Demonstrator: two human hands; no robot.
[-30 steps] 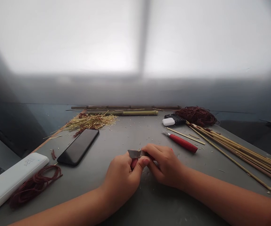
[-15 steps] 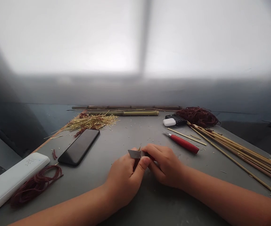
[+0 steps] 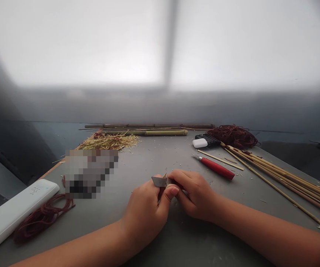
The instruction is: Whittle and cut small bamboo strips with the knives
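Note:
In the head view, my right hand (image 3: 194,193) is closed round a knife whose flat grey blade (image 3: 158,181) points left over the fingers of my left hand (image 3: 147,209). The knife's handle is hidden in my right hand. My left hand is closed too, its thumb pressed up against the right fingers just below the blade. A small pale pointed tip (image 3: 164,175) shows behind the blade. Most of what my left hand holds is covered by the fingers, so its kind is unclear. Both hands touch each other above the grey table (image 3: 137,167).
Right lie a red-handled pointed tool (image 3: 217,168), bamboo sticks (image 3: 282,174), a white case (image 3: 200,143) and brown cord (image 3: 233,136). Left are a white box-like device (image 3: 15,211), a cord bundle (image 3: 44,218), a pixelated patch and shavings (image 3: 115,141). Bamboo poles (image 3: 165,132) lie at the back.
Both hands and the blade stay almost in place. The phone at the left, plain to see before, is now covered by a pixelated patch.

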